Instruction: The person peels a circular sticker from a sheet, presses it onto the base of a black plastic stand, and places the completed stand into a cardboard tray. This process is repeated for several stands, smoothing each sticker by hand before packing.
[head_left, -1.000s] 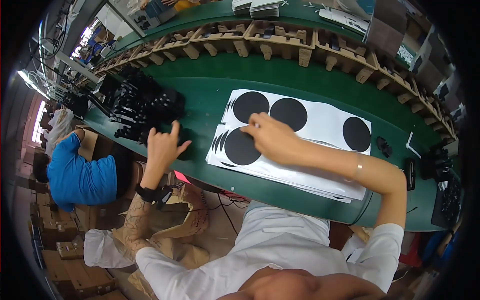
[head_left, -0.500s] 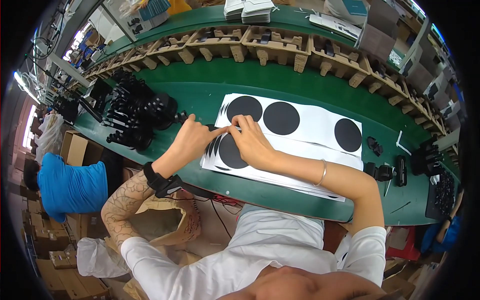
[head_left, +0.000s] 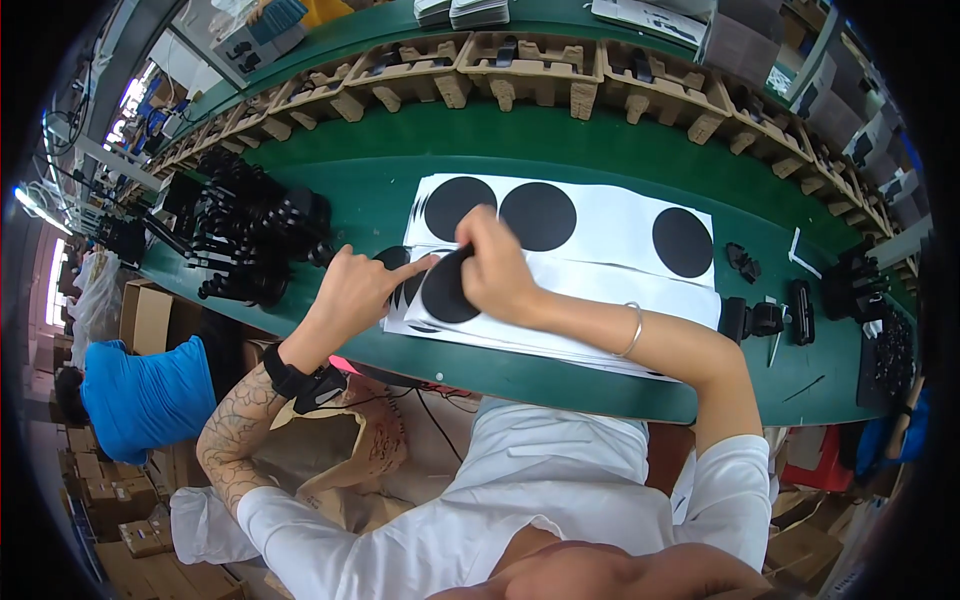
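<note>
Two stacks of white sheets printed with large black circles [head_left: 620, 215] lie side by side on the green workbench. My right hand [head_left: 497, 268] is closed, slightly blurred, over the left part of the nearer stack, pinching the top white sheet [head_left: 580, 295]. That sheet's left end is bent up, and its black circle looks curved. My left hand [head_left: 345, 300] is at the left edge of the stacks, its index finger stretched out and touching the fanned sheet edges. The other fingers of my left hand are bent and grip nothing visible.
Black clamp-like parts [head_left: 255, 225] are heaped at the left of the bench. Small black parts [head_left: 765, 320] lie at the right. Cardboard trays [head_left: 530, 70] line the back. A person in blue [head_left: 150, 395] is at far left.
My right hand has closed and pulled up the sheet's left end, bending it. My left index finger has come apart from the right fingers. The whole view has shifted slightly.
</note>
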